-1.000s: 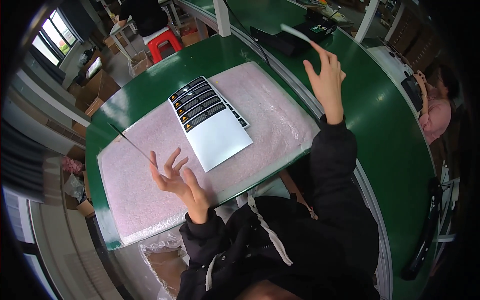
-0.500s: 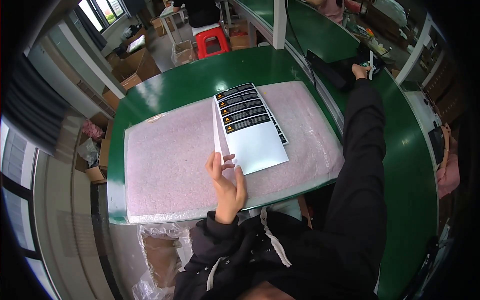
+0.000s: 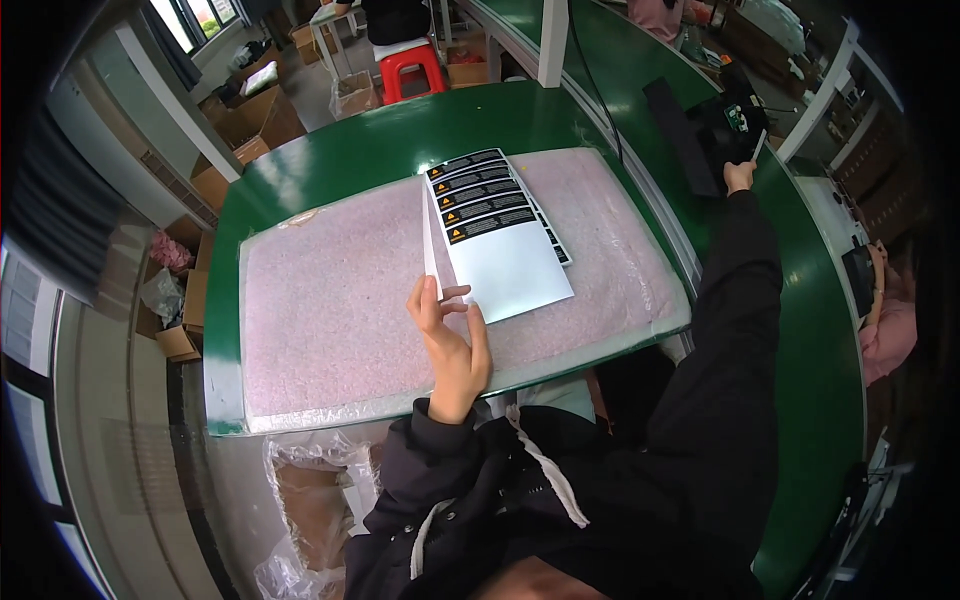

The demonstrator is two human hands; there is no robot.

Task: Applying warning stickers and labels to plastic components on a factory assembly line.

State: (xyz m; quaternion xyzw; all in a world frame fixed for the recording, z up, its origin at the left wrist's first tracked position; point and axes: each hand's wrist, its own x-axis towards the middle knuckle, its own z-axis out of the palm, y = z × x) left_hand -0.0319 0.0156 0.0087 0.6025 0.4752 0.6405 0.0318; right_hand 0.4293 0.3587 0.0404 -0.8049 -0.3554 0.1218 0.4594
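Note:
A sheet of black warning labels with orange triangles point(image 3: 485, 205) lies on the pink padded mat, its lower part bare and glossy white. At its lower left corner my left hand point(image 3: 452, 345) holds the sheet between thumb and bent fingers; a narrow white edge point(image 3: 430, 240) stands raised along that side. More label sheets peek out beneath on the right. My right arm reaches far to the right, where my right hand point(image 3: 739, 177) grips a thin whitish strip point(image 3: 760, 146). Close by it are a long black housing point(image 3: 683, 138) and a green circuit board point(image 3: 737, 118).
The pink mat point(image 3: 330, 310) covers much of the green table point(image 3: 340, 155). A metal rail point(image 3: 655, 205) and a hanging black cable point(image 3: 597, 90) separate it from the right-hand green bench point(image 3: 815, 330). Co-workers sit beyond, one on a red stool point(image 3: 412, 70). Cardboard boxes point(image 3: 262, 125) stand at left.
My right hand has come back toward me a little, and the whitish strip in it now leans to the right. My left hand keeps its hold on the sheet. The whole view has shifted slightly.

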